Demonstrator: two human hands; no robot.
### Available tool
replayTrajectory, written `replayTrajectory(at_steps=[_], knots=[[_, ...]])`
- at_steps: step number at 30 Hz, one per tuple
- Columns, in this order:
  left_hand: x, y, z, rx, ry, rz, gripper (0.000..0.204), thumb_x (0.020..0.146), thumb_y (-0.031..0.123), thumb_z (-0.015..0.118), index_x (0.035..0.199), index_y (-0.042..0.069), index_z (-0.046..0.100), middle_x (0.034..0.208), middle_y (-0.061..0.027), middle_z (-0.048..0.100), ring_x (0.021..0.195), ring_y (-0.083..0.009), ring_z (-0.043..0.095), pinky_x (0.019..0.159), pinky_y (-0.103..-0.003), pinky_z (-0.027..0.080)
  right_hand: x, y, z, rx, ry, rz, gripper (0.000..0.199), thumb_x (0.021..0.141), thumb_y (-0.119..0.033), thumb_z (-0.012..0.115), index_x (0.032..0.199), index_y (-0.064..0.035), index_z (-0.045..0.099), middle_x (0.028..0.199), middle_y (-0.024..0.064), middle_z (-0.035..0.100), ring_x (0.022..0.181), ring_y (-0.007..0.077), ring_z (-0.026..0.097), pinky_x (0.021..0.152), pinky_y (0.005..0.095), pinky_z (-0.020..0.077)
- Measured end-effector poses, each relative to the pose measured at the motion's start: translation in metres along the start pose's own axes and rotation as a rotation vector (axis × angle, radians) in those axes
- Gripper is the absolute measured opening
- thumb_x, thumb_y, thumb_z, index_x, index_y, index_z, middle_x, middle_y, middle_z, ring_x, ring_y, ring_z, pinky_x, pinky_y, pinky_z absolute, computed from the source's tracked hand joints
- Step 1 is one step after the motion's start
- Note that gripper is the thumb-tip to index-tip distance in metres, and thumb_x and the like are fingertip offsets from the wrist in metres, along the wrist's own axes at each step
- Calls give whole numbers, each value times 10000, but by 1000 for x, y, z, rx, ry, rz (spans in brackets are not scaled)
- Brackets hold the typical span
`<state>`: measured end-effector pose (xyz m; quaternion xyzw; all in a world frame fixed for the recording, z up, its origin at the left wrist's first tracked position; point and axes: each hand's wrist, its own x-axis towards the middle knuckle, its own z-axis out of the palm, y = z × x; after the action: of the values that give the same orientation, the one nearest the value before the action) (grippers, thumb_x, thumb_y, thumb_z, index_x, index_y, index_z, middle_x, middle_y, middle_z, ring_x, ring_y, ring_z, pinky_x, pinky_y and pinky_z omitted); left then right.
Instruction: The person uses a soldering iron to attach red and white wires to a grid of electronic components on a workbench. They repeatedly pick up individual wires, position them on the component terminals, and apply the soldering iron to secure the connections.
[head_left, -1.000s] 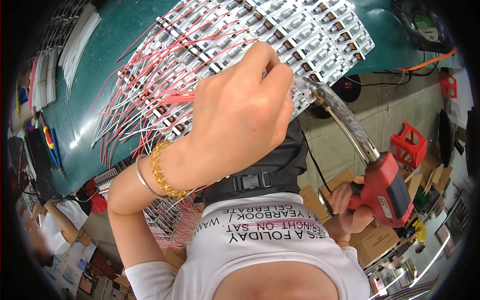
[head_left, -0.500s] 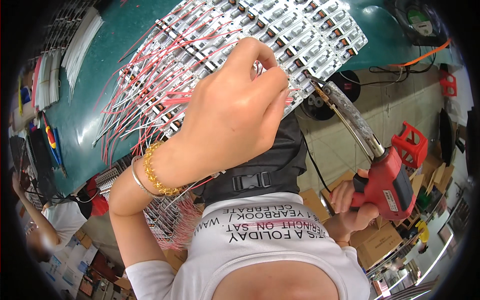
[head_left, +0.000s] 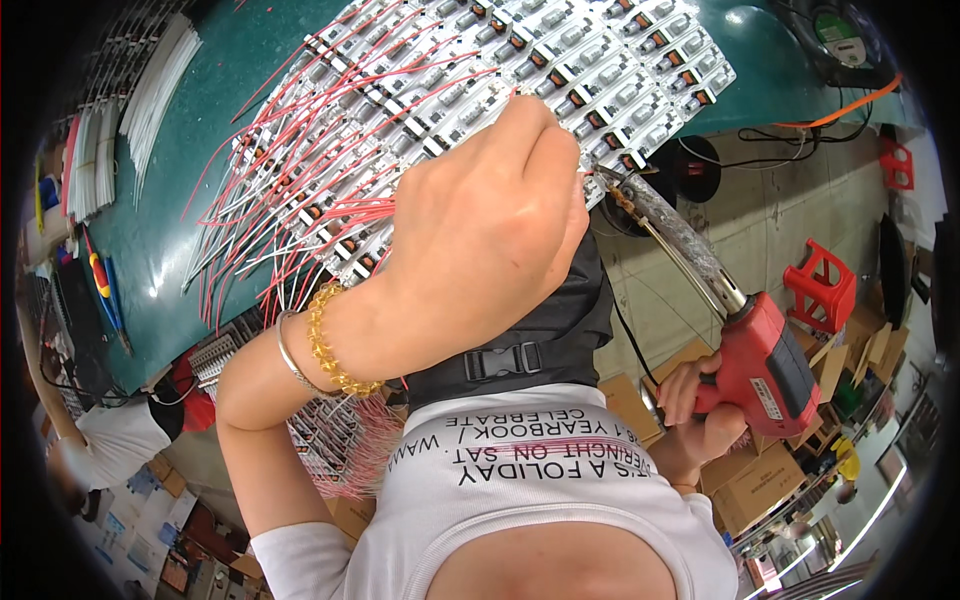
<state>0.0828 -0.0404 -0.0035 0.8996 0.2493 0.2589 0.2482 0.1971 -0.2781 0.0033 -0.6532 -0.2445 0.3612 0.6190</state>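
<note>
At the centre of the head view, our left hand is curled into a loose fist, its fingertips pressed down at about one o'clock onto the near edge of a panel of white circuit boards; whether those fingers pinch a wire we cannot tell, since the knuckles hide them. Red and white wires fan out from the boards toward nine o'clock, across the green table. Down at four o'clock our right hand is closed around the grip of a red soldering gun, whose long metal barrel slants up toward twelve o'clock so that its tip sits just beside the left fingertips, at the edge of the boards. On the left wrist we see a gold chain bracelet beside a thin silver bangle. Toward three o'clock, well apart from the hands, a red plastic stool stands on the floor, and cardboard boxes lie below the gun at five o'clock.
</note>
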Motion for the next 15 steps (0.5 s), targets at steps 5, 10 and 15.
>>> replayTrajectory(at_steps=[5, 10, 15], knots=[[-1, 1, 1, 25, 7, 2, 145, 700, 1, 645, 728, 44, 510, 756, -49, 543, 519, -170, 546, 442, -274, 424, 0, 0, 0, -35, 5, -14, 730, 806, -613, 515, 1099, 48, 420, 457, -1, 429, 356, 114, 402, 403, 242, 375], [-1, 1, -1, 18, 6, 16, 148, 698, 14, 652, 722, 42, 509, 741, -51, 531, 516, -180, 538, 442, -283, 414, 1, -1, 0, -7, 7, -49, 790, 813, -610, 506, 1171, 85, 389, 454, -5, 421, 359, 110, 403, 406, 242, 383], [-1, 1, 1, 29, 16, 23, 144, 698, 11, 649, 719, 40, 510, 743, -51, 528, 521, -184, 541, 448, -287, 416, 1, 3, 2, 8, 15, -88, 805, 813, -608, 507, 1181, 98, 382, 454, -6, 420, 361, 107, 404, 402, 238, 380]])
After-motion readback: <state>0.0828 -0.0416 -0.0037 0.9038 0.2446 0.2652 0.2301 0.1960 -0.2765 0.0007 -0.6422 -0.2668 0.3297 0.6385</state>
